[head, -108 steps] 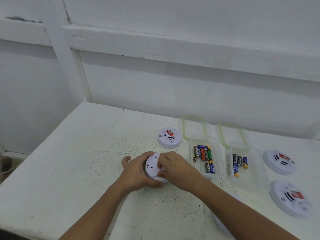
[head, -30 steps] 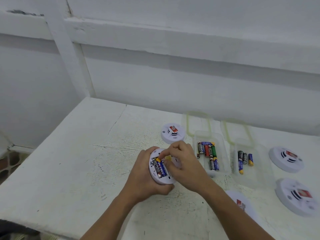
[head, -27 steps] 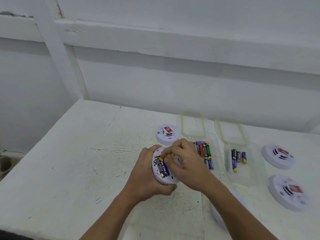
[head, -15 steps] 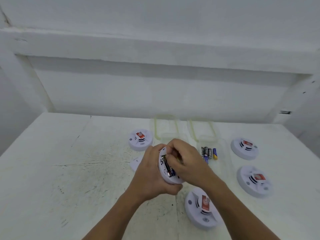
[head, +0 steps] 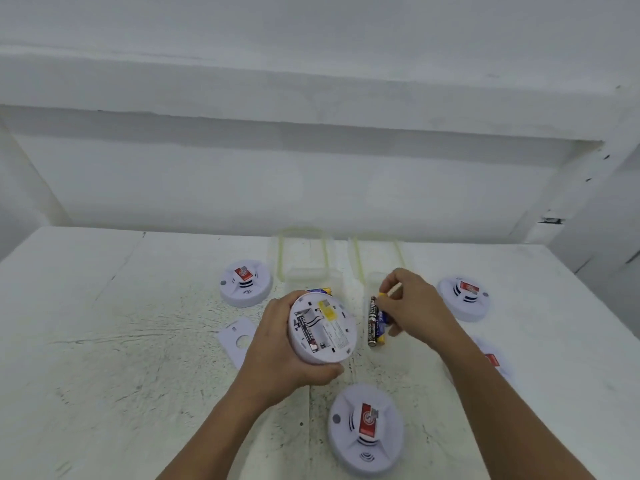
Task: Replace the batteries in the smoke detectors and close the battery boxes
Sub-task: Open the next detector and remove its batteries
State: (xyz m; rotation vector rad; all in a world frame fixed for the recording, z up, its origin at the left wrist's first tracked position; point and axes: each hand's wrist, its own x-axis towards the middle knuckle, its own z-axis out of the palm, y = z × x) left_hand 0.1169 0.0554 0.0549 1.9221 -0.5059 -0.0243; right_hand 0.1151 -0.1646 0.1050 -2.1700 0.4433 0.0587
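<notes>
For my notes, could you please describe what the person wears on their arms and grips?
Nothing visible. The left grip and right grip are ungloved, ringless hands; the left forearm and right forearm are bare to the frame edge, with no sleeves, watch or bracelet.

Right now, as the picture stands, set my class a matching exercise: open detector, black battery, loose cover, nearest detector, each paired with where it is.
Things: 1 open detector; 2 black battery; 3 loose cover; 4 nearest detector.
Places: A flat on the table, left of both hands; B in the right hand; C in the left hand; D on the table between the forearms.
Pairs: 1-C, 2-B, 3-A, 4-D.
</notes>
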